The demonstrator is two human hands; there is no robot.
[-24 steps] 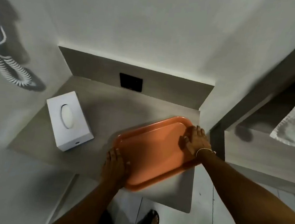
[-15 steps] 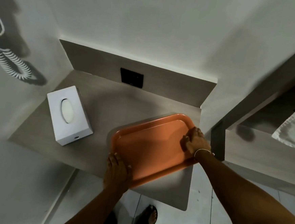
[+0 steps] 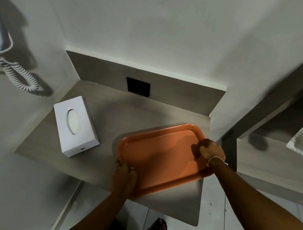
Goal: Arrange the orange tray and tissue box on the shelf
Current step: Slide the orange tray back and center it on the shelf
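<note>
Both hands gripped a flat orange plastic tray [image 3: 159, 155] on the grey shelf [image 3: 110, 115]: left hand [image 3: 124, 178] near-left corner, right hand [image 3: 211, 150] right rim. A white rectangular tissue box [image 3: 75, 126] sat apart, left.

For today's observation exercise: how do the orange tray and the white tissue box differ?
The orange tray is flat and shallow; the tissue box is a taller white block. The left hand and right hand grip the tray; the box is untouched. Both are rectangular and rest on the shelf.

Left hand [image 3: 124, 178] and right hand [image 3: 211, 150] both curled in grip.
</note>
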